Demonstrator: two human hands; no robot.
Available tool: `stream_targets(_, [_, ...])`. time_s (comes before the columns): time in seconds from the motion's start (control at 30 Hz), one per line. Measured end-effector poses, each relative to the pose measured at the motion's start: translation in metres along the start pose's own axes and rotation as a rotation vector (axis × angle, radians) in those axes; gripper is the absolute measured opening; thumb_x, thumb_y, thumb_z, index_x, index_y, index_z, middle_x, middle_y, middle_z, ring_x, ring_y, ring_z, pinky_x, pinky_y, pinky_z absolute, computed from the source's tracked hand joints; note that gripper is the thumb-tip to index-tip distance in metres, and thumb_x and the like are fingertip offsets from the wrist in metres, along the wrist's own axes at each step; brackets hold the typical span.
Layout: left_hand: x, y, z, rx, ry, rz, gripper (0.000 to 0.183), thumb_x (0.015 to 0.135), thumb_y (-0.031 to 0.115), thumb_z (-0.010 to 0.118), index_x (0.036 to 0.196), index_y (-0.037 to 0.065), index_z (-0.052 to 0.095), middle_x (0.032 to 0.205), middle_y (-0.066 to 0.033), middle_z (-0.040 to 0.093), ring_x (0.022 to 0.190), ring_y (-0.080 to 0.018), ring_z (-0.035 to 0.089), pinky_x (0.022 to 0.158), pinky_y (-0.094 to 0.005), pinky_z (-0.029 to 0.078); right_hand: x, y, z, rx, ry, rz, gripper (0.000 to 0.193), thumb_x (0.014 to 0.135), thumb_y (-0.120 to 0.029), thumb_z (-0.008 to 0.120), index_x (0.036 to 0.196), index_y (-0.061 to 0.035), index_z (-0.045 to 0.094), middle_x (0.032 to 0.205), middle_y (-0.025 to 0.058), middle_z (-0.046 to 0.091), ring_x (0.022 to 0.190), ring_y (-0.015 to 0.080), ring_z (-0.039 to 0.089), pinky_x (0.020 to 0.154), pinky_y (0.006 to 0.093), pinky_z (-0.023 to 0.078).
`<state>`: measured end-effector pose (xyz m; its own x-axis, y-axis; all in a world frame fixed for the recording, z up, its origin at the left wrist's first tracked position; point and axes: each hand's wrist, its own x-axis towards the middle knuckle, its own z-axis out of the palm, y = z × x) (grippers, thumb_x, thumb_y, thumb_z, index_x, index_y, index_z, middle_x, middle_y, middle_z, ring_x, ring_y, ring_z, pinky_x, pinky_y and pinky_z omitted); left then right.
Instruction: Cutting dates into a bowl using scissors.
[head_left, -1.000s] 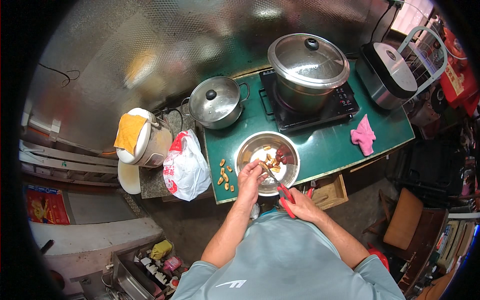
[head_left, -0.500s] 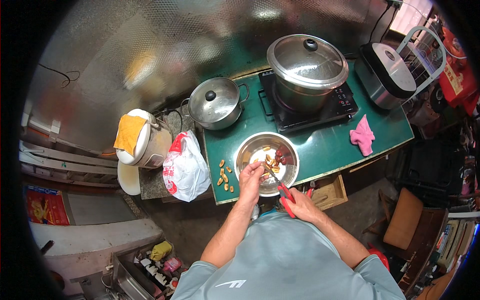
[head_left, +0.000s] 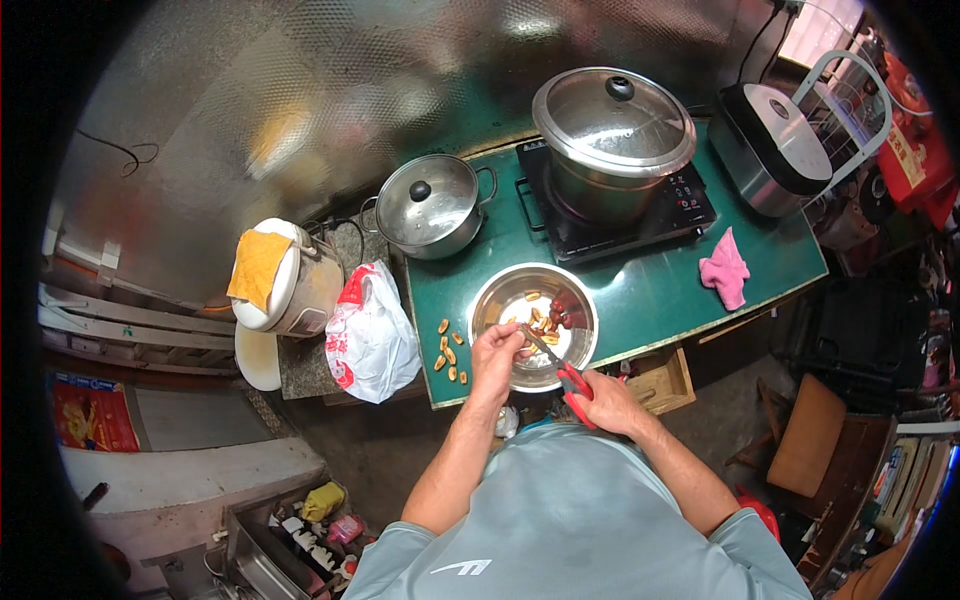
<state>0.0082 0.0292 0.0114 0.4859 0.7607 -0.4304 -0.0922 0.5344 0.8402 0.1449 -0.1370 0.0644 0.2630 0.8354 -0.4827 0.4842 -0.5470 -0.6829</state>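
Note:
Over the near part of a shiny steel bowl (head_left: 492, 292), my left hand (head_left: 493, 357) pinches a small brownish piece of what looks like dried fruit. My right hand (head_left: 610, 403) is wrapped round the red handles of a pair of scissors (head_left: 574, 382), their blades pointing up and left to the piece at my left fingertips. The handles look squeezed together. Inside the bowl lie several dark red whole fruits (head_left: 567, 313), perhaps red dates, and several pale-centred cut pieces (head_left: 545, 326). More cut pieces (head_left: 448, 354) lie on the green table left of my left hand.
A large lidded pot (head_left: 610, 150) stands on a black electric cooktop (head_left: 640, 235) behind the bowl. Further left are a smaller lidded pot (head_left: 425, 215), a white plastic bag (head_left: 378, 345) and a yellow cloth (head_left: 258, 268). A pink cloth (head_left: 725, 272) and a rice cooker (head_left: 765, 150) are right.
The red scissor handles have come together in my right hand. My left hand has shifted slightly left and stays at the blades.

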Motion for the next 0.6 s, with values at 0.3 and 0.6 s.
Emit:
stream_targets(0.3, [-0.005,-0.01,-0.001,-0.151,0.016,-0.056,0.016,0.091,0.008,0.063,0.105,0.002,0.057,0.092,-0.0065,0.065,0.079,-0.0128,0.064,0.068,-0.0254,0.057,0.001,0.01,0.002,-0.026,0.02,0.01,0.038,0.085,-0.034,0.063,0.094,0.0022,0.059,0.09,0.0237,0.066,0.088,0.0423,0.062,0.076,0.0492,0.047])
stream_targets(0.6, [0.0,-0.005,-0.013,-0.1,-0.045,-0.078,0.015,0.09,0.007,0.064,0.104,0.003,0.059,0.091,-0.0057,0.065,0.075,-0.0107,0.063,0.067,-0.0228,0.056,0.01,0.031,0.021,0.327,-0.116,0.096,0.044,0.087,-0.044,0.063,0.086,-0.0003,0.061,0.076,0.0124,0.064,0.072,0.0205,0.061,0.065,0.0354,0.046])
